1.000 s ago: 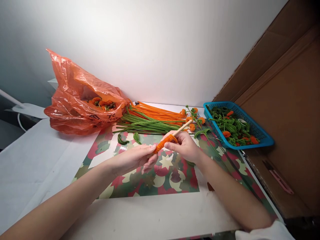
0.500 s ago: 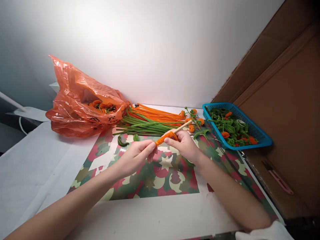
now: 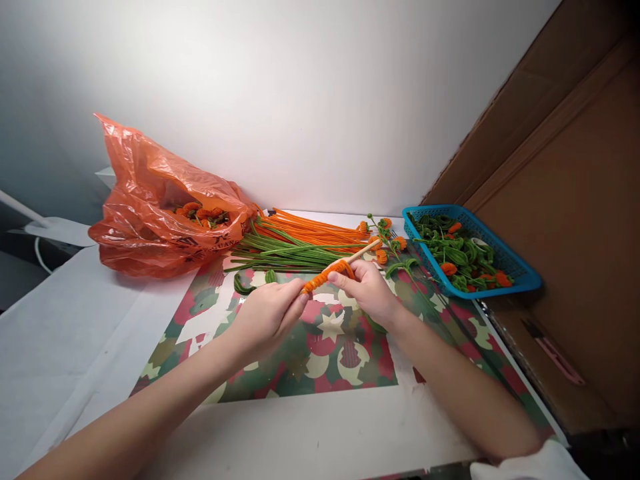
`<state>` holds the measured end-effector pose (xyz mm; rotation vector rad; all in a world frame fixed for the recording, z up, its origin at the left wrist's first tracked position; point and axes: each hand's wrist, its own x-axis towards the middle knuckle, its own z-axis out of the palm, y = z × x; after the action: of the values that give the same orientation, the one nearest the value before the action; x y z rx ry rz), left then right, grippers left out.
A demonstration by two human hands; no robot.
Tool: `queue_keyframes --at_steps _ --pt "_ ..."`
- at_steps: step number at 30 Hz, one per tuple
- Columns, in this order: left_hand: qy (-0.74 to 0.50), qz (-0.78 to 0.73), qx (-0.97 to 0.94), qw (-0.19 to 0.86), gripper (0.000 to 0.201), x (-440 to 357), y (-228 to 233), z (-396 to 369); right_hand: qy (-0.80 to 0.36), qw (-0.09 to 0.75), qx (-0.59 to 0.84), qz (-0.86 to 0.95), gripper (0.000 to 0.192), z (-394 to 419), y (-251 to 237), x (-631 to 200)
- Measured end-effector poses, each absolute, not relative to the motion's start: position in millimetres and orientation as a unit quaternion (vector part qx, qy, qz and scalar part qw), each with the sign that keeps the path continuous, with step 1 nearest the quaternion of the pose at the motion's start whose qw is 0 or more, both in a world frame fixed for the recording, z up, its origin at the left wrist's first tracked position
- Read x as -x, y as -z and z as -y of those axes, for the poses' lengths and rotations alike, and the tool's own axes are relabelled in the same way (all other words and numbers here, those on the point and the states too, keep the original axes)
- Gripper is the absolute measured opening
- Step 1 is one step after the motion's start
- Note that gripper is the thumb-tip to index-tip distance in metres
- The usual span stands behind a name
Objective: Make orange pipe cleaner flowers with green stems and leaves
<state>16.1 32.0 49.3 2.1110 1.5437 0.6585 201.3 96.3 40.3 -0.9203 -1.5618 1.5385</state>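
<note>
Between my two hands a thin wooden stick (image 3: 367, 249) slants up to the right, with an orange pipe cleaner (image 3: 327, 273) coiled around it. My left hand (image 3: 273, 308) pinches the lower left end of the coil. Fingers of my right hand (image 3: 367, 288) close on the coil's upper end, where a loop of the pipe cleaner shows by the thumb. Beyond the hands lie bundles of green pipe cleaners (image 3: 290, 252) and orange pipe cleaners (image 3: 315, 229). A curled dark green piece (image 3: 241, 285) and a small green leaf shape (image 3: 271, 276) rest near my left hand.
An orange plastic bag (image 3: 145, 220) holding orange and green pieces stands at the left. At the right, a blue basket (image 3: 520, 277) contains green leaves and orange blooms. A flower stem (image 3: 383, 230) lies beside it. A pink utility knife (image 3: 560, 360) lies by the cardboard (image 3: 565, 200).
My left hand has shifted slightly down and left along the coil, and more of the coiled pipe cleaner shows between the hands. My right hand stays nearly in place.
</note>
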Motion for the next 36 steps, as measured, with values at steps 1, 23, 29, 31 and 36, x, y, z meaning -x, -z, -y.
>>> queue_keyframes --at_steps 1,23,29,31,36 --pt "-0.245 -0.561 -0.757 0.23 0.027 -16.3 -49.1 -31.5 -0.594 0.376 0.361 0.613 0.039 -95.4 -39.8 -201.1" --pt "-0.312 -0.413 -0.559 0.647 0.032 -13.0 -49.1 -32.7 -0.585 0.381 0.286 0.656 0.026 -89.7 -50.0 -208.1" --pt "-0.291 -0.492 -0.684 0.454 0.038 -9.6 -49.8 -30.6 -0.593 0.387 0.303 0.638 0.028 -95.8 -46.3 -205.2" --pt "-0.285 -0.504 -0.707 0.407 0.037 -9.6 -50.9 -31.0 -0.596 0.388 0.319 0.627 0.03 -97.5 -43.5 -205.1" --pt "-0.303 -0.545 -0.723 0.298 0.024 -8.0 -54.7 -34.7 -0.607 0.398 0.362 0.585 0.034 -100.9 -39.2 -207.1"
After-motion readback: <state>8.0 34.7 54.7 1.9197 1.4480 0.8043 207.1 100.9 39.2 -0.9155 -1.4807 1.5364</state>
